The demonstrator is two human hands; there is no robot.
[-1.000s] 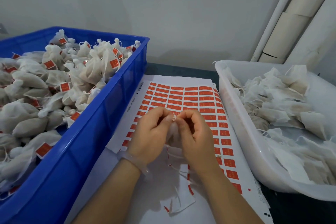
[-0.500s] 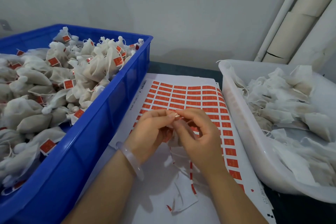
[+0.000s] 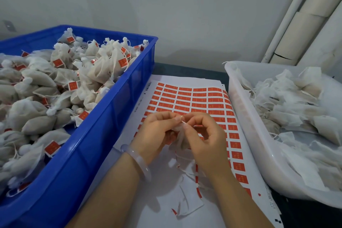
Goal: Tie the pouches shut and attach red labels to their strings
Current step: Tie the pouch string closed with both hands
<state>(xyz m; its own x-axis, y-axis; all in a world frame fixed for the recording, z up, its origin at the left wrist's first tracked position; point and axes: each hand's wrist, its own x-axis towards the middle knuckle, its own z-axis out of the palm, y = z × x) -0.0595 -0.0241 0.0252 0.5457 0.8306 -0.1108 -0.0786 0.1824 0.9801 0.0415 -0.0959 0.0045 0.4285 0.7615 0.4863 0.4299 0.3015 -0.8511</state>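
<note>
A small white mesh pouch (image 3: pixel 179 138) hangs between my hands above the sheet of red labels (image 3: pixel 199 98). My left hand (image 3: pixel 157 131) grips the pouch's gathered neck with thumb and fingers. My right hand (image 3: pixel 205 137) pinches its thin string (image 3: pixel 183 122) at the fingertips, close against the left thumb. Most of the pouch is hidden behind my fingers. Whether a label is on the string I cannot tell.
A blue crate (image 3: pixel 103 135) on the left holds several tied pouches with red labels. A white tub (image 3: pixel 246 126) on the right holds several untied pouches. Peeled backing scraps (image 3: pixel 187 198) lie on the sheet near me. A wall and pipes stand behind.
My hands stayed together over the label sheet; the fingertips worked the string and the right hand's fingers spread a little. The view shifted slightly.
</note>
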